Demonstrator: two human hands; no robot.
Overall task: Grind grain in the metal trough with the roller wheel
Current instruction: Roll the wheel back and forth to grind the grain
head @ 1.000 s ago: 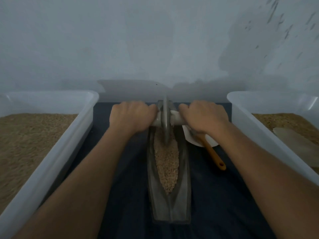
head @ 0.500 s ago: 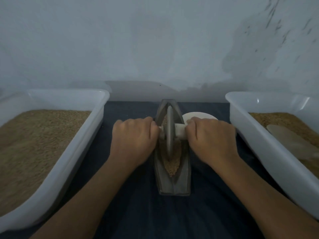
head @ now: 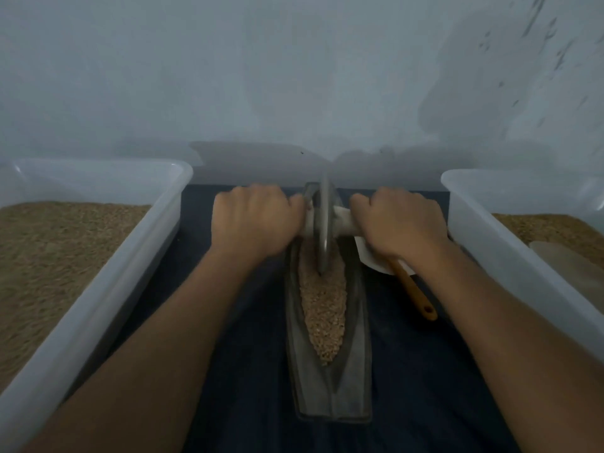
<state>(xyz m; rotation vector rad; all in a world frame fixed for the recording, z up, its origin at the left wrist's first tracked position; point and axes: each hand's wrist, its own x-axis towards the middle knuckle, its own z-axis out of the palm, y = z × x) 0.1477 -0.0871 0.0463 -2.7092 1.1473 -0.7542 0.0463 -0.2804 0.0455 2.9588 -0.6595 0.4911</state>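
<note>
No readable text, label, brand or number anywhere (dim and blurred from 9 to 3 o'clock).

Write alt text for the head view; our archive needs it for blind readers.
Left hand and right hand grip the roller wheel at the far end of a grain-filled metal trough, between two white tubs of grain.

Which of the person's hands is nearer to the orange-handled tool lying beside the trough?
Right. The right hand grips the roller's handle directly over the orange-handled tool, hiding its far end. The left hand grips the other handle across the trough, well clear of it.
</note>
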